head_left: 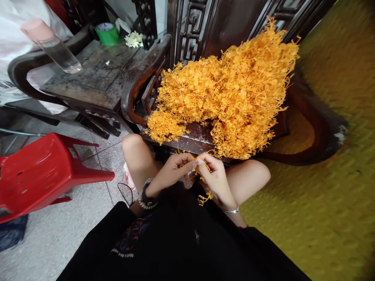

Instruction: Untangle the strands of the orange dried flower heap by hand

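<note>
Between my knees, my left hand point(179, 168) and my right hand point(212, 171) meet, fingertips pinched together. Both are closed on thin orange plastic flower strands point(202, 178), whose ends poke out around the fingers. A loose bit of orange strand point(205, 198) hangs below my right hand, by the wrist. Just beyond my hands, a big heap of orange plastic flower strands point(225, 89) covers most of the dark wooden chair seat point(200, 132). A smaller clump lies at its left front. Fingers hide the exact spot where the strands are gripped.
Left of the heap stands a dark wooden side table point(99, 74) bearing a clear bottle with pink cap point(58, 52), green tape roll point(107, 34) and pale flowers point(134, 39). A red plastic stool point(43, 168) is at left. The chair's curved armrest point(319, 144) juts out right.
</note>
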A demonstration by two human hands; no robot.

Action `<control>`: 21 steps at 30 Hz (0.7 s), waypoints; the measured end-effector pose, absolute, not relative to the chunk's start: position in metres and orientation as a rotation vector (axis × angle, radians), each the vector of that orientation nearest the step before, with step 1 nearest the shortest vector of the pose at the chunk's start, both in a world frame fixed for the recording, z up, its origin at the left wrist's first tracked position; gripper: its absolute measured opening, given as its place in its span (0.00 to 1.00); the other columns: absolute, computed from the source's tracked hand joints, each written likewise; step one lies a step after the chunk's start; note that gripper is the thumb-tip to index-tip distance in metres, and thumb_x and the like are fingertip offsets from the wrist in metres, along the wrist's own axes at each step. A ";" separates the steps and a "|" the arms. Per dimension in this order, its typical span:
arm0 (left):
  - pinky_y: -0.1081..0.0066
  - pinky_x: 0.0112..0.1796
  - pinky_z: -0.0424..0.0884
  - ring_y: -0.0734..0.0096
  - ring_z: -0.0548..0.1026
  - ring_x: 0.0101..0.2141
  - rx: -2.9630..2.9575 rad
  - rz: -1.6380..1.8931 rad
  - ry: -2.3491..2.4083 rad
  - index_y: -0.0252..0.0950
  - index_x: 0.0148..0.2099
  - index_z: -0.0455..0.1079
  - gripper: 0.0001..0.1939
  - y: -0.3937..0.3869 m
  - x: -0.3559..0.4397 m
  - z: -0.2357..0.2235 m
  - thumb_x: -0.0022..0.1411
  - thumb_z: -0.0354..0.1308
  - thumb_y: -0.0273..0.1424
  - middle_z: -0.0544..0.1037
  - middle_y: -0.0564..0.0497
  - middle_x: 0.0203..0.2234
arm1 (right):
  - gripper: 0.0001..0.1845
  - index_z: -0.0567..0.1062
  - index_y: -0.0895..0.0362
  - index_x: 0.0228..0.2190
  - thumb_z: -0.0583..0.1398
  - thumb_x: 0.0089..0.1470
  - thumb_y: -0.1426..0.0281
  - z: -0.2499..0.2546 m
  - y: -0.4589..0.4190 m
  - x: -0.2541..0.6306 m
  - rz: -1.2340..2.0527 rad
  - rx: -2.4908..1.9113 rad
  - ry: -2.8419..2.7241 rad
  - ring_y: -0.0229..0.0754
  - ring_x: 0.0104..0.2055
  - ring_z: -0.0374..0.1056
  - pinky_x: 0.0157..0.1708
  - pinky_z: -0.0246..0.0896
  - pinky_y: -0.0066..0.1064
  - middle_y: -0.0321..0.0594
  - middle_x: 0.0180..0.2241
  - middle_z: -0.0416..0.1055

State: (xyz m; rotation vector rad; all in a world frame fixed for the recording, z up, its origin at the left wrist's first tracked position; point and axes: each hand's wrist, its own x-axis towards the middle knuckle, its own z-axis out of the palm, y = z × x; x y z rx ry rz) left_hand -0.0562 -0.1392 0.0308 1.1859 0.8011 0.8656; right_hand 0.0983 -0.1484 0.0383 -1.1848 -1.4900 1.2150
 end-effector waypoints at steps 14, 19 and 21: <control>0.81 0.09 0.51 0.86 0.50 0.07 0.558 0.867 0.379 0.35 0.16 0.54 0.22 -0.140 -0.046 0.020 0.45 0.63 0.40 0.52 0.62 0.07 | 0.16 0.65 0.57 0.20 0.64 0.47 0.63 0.039 -0.156 0.084 1.887 -0.770 -0.813 0.28 0.15 0.44 0.14 0.37 0.23 0.28 0.14 0.56; 0.80 0.06 0.49 0.85 0.48 0.05 0.547 0.841 0.260 0.35 0.16 0.55 0.21 -0.147 -0.042 0.013 0.47 0.60 0.41 0.49 0.62 0.06 | 0.19 0.62 0.56 0.17 0.64 0.43 0.60 0.037 -0.161 0.078 1.901 -0.728 -0.727 0.28 0.13 0.41 0.13 0.33 0.23 0.27 0.12 0.53; 0.78 0.06 0.51 0.82 0.50 0.05 0.565 0.798 0.277 0.36 0.16 0.57 0.21 -0.148 -0.041 0.010 0.45 0.61 0.43 0.50 0.61 0.06 | 0.21 0.60 0.55 0.17 0.64 0.41 0.58 0.034 -0.162 0.079 1.924 -0.752 -0.735 0.28 0.12 0.39 0.12 0.32 0.23 0.26 0.12 0.52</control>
